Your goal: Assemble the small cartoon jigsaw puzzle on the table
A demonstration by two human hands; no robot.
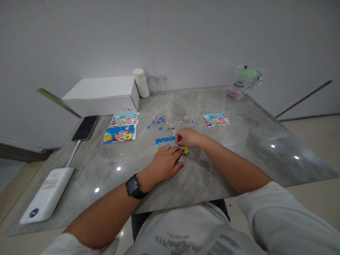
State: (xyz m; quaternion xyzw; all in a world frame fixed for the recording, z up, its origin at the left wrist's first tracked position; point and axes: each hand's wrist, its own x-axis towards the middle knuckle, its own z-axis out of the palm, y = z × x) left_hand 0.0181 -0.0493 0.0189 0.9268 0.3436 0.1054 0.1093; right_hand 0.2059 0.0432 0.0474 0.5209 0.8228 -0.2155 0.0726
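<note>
A partly built cartoon jigsaw (165, 140) lies on the grey marble table (239, 159) in front of me. My left hand (166, 162), with a black watch on its wrist, rests flat on the jigsaw's lower part, fingers stretched toward its right edge. My right hand (186, 137) is curled with its fingertips pinched over the jigsaw's right side; whatever it pinches is too small to make out. Several loose blue and pink pieces (167, 122) are scattered just beyond both hands.
Two cartoon picture cards (122, 128) lie at the left and one (217, 119) at the right. A white box (102, 95), white cylinder (141, 82), glass jars (157, 85), phone (85, 128), white power bank (47, 194) and plastic bag (244, 81) stand around the table's edges.
</note>
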